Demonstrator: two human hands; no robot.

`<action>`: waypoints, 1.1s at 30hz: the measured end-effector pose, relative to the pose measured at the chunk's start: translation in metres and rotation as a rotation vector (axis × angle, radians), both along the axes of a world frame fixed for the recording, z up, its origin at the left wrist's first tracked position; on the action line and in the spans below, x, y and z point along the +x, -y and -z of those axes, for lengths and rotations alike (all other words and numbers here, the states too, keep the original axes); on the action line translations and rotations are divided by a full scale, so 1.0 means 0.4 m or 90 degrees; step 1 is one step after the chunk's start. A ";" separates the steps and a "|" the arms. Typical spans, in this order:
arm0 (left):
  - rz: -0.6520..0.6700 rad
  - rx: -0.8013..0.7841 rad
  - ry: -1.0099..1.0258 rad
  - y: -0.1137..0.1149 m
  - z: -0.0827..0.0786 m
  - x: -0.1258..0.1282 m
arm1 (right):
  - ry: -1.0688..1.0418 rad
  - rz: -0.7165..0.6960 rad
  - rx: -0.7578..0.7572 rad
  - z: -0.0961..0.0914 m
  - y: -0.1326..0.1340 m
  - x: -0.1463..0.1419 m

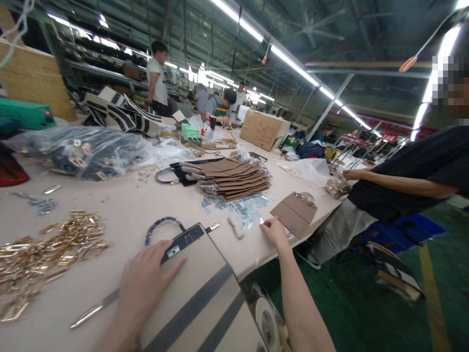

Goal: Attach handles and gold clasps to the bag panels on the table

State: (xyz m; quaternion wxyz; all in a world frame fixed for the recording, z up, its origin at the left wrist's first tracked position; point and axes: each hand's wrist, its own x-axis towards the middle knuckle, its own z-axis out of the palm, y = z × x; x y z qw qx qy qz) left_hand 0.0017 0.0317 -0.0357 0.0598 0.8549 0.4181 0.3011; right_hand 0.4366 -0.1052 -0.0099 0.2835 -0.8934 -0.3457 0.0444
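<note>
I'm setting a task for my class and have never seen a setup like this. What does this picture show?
There is no machine here: these are a person's bare hands, filmed by one camera worn on the head, looking forward and down. The left hand rests on a striped beige panel. The right hand has its fingertips by a small pale piece; whether it is gripped is unclear. The table also bears gold-coloured pieces and a stack of brown panels.
</note>
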 end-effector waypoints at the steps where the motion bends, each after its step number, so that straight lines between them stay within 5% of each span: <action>1: -0.002 -0.007 -0.001 0.006 -0.005 -0.002 | -0.003 0.005 -0.027 -0.001 -0.003 0.000; 9: 0.021 -0.032 -0.012 0.050 -0.089 0.007 | -0.001 -0.060 -0.180 0.012 -0.052 0.048; 13: 0.131 -0.087 -0.027 0.046 -0.119 0.069 | 0.030 -0.058 -0.163 0.035 -0.049 0.060; 16: 0.100 -0.123 -0.051 0.036 -0.119 0.127 | 0.054 -0.036 -0.118 0.059 -0.032 0.042; 19: 0.027 -0.156 -0.067 0.027 -0.109 0.167 | -0.048 -0.057 0.056 0.075 -0.028 -0.024; 23: 0.019 -0.160 -0.065 0.024 -0.092 0.179 | -0.367 -0.118 0.352 0.055 -0.065 -0.182; 29: 0.027 -0.110 -0.062 0.033 -0.081 0.181 | -0.616 -0.246 0.412 -0.011 -0.168 -0.394; 33: 0.028 -0.097 -0.063 0.032 -0.083 0.185 | -0.641 -0.313 0.351 0.001 -0.210 -0.455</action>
